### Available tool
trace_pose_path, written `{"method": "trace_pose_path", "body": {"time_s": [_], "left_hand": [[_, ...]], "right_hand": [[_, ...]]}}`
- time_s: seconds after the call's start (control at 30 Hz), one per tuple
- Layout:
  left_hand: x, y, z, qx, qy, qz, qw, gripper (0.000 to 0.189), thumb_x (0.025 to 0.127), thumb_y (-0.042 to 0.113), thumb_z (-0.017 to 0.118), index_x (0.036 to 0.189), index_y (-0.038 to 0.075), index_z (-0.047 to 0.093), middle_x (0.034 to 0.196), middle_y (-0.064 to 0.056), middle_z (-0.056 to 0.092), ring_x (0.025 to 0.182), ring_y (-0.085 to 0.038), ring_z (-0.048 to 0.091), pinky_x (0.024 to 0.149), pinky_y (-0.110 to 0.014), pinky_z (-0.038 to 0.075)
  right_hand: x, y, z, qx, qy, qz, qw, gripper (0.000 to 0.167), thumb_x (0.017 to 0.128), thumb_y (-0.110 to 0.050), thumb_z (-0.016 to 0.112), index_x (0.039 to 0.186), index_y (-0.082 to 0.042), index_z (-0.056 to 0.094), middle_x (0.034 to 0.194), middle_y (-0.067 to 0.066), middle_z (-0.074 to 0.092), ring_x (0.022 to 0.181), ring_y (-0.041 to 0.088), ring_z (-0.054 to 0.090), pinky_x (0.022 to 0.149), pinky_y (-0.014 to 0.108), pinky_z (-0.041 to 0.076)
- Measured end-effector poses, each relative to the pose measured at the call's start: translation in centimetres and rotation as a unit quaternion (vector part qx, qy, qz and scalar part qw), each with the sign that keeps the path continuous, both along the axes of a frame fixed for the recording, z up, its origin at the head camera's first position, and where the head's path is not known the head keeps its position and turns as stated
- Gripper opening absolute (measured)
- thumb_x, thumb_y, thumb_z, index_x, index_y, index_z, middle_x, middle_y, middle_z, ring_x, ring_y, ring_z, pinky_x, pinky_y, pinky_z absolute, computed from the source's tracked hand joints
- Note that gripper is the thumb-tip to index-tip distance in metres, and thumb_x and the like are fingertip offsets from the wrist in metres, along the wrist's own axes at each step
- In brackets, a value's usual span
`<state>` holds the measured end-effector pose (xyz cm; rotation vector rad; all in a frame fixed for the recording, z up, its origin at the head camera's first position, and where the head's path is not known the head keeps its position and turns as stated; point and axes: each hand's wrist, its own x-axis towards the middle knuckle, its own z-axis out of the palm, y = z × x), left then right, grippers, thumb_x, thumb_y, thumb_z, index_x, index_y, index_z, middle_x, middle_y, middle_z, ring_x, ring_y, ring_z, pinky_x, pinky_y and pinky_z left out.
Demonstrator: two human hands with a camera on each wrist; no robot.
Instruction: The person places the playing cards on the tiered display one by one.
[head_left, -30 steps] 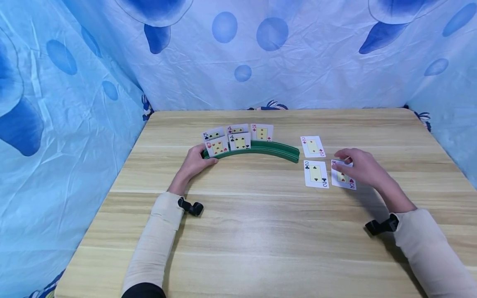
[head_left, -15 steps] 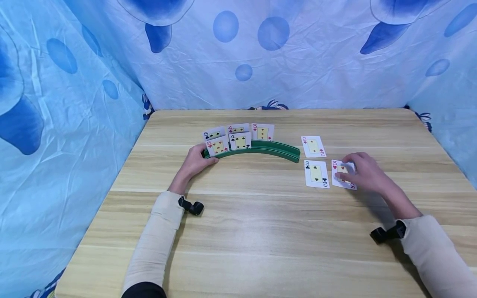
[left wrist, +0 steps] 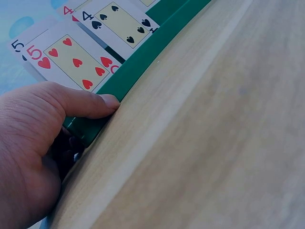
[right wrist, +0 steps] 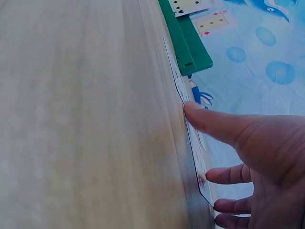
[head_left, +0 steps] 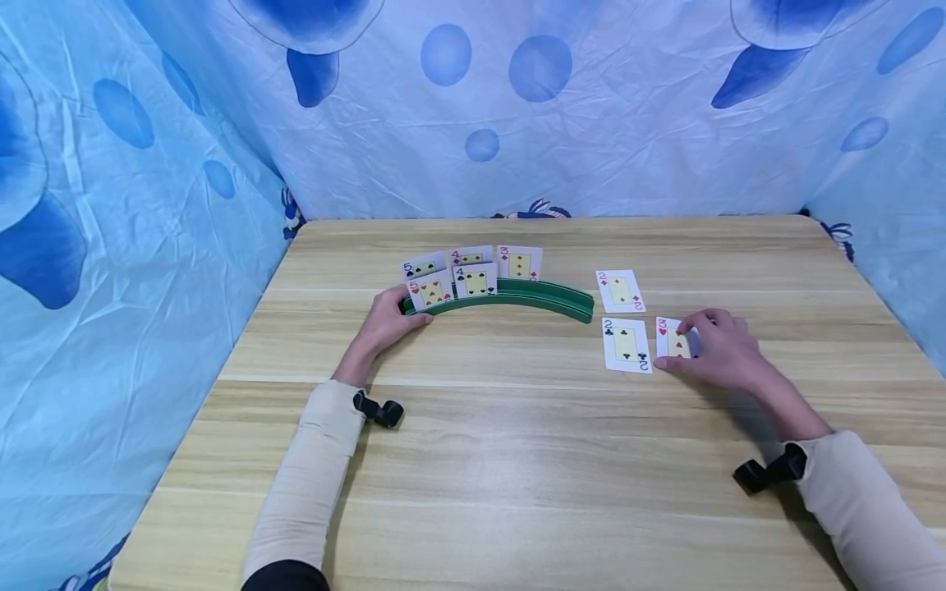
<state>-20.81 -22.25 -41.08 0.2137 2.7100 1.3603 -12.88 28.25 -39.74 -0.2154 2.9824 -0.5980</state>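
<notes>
My left hand (head_left: 386, 318) grips the left end of a curved green card holder (head_left: 547, 300), its thumb along the front edge. Standing in the holder are a five of hearts (left wrist: 74, 62), a four of spades (head_left: 475, 281), a five of spades (head_left: 423, 266), a four of diamonds (head_left: 470, 254) and a three of diamonds (head_left: 520, 262). To the right, my right hand (head_left: 720, 351) is over a three of hearts (head_left: 671, 338) lying on the table. Its thumb touches the card's near left corner, with the other fingers spread at the card. The hand hides the card's right part.
A two of clubs (head_left: 626, 345) lies just left of the three of hearts. Behind it is a two of diamonds (head_left: 621, 290), close to the holder's right end. The wooden table (head_left: 502, 460) backs onto a blue patterned cloth (head_left: 384, 148).
My right hand has shifted slightly right and nearer, its thumb moving down to the near left corner of the three of hearts. The left hand and holder stay put.
</notes>
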Motion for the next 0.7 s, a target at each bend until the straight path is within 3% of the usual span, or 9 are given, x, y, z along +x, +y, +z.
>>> {"method": "trace_pose_path", "body": {"time_s": [0.3, 0.7], "left_hand": [[0.04, -0.03, -0.03, 0.006, 0.000, -0.003, 1.0000, 0.055, 0.088, 0.013, 0.074, 0.138, -0.001, 0.055, 0.138, -0.023, 0.060, 0.125, -0.037, 0.059, 0.109, -0.050, 0.046], [-0.05, 0.05, 0.06, 0.010, -0.006, -0.001, 0.9999, 0.055, 0.088, 0.013, 0.075, 0.137, 0.000, 0.056, 0.138, -0.021, 0.060, 0.125, -0.036, 0.059, 0.109, -0.050, 0.046]], "right_hand": [[-0.08, 0.00, 0.27, 0.027, -0.027, -0.008, 0.9992, 0.071, 0.083, -0.051, 0.075, 0.122, 0.003, 0.051, 0.146, 0.043, 0.027, 0.125, 0.061, 0.028, 0.095, 0.072, 0.031], [-0.13, 0.03, 0.71, 0.033, -0.032, -0.017, 0.9988, 0.072, 0.082, -0.047, 0.078, 0.121, 0.007, 0.052, 0.142, 0.044, 0.030, 0.121, 0.060, 0.031, 0.095, 0.072, 0.032]]}}
